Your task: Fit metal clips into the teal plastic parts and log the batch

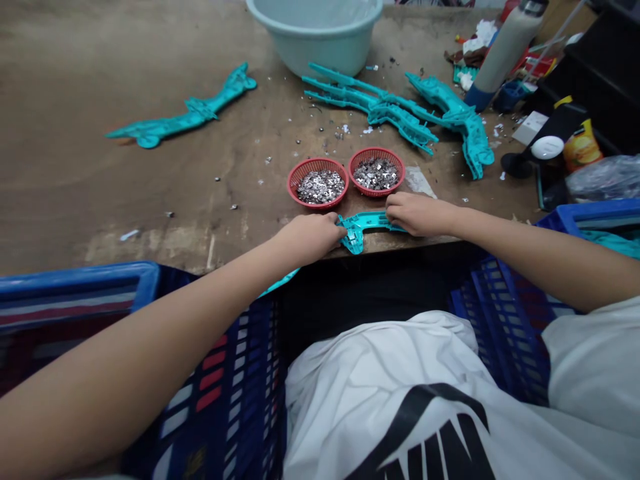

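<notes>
White shirt cloth (370,360) is lying nearest, bunching over my lap. At my left, a blue crate (75,287) is standing against the table (60,167); farther up the table, a loose turquoise piece (183,123) is lying alone. My left hand (313,239) is curling almost closed, gripping the left end of a turquoise strip (354,235), which is sitting at the table's near edge. Just beyond it, a left red basket (320,206) and a right red basket (377,192) are holding small metal bits, with a pale basin (320,50) standing behind them. My right hand (415,212) is closing over the strip's other end, fingers bunched; I cannot tell whether a metal bit is hiding under them. More turquoise pieces (473,137) are lying beyond, then a bottle (507,53) is standing at the far right.

I judge that I am working on the strip by hand, perhaps fitting metal bits. Next calls for keeping my left grip steady while placing my right fingertips exactly.
</notes>
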`<state>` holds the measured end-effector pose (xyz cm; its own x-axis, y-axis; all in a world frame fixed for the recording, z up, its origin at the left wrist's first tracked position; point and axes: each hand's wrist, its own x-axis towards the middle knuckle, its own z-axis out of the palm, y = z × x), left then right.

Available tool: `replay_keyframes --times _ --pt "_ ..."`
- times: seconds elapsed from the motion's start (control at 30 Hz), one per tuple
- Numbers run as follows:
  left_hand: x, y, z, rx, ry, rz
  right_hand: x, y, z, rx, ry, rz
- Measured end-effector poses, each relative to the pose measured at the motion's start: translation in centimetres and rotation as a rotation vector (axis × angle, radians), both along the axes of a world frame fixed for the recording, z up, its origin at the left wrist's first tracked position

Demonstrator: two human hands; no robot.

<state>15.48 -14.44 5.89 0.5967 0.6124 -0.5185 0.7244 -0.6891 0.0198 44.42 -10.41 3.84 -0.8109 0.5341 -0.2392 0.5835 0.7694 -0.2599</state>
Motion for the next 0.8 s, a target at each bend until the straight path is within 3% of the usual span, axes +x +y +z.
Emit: replay_keyframes --times 0.23,0.37,0.63,0.8 --pt "-0.2 0.0 -0.5 0.018 -0.015 -0.001 -0.6 -0.1 0.5 -0.199 0.261 -0.531" --pt "-0.3 0.0 -0.6 0.019 -0.016 0.000 -1.7 -0.6 0.7 -0.282 0.300 -0.724" --pt "0.0 0.1 -0.8 0.017 -0.012 -0.003 -2.4 -0.7 1.7 -0.374 0.219 -0.912" --pt "-0.1 0.2 -0.7 0.025 0.007 -0.020 -2.5 -0.6 1.2 -0.342 0.212 -0.904"
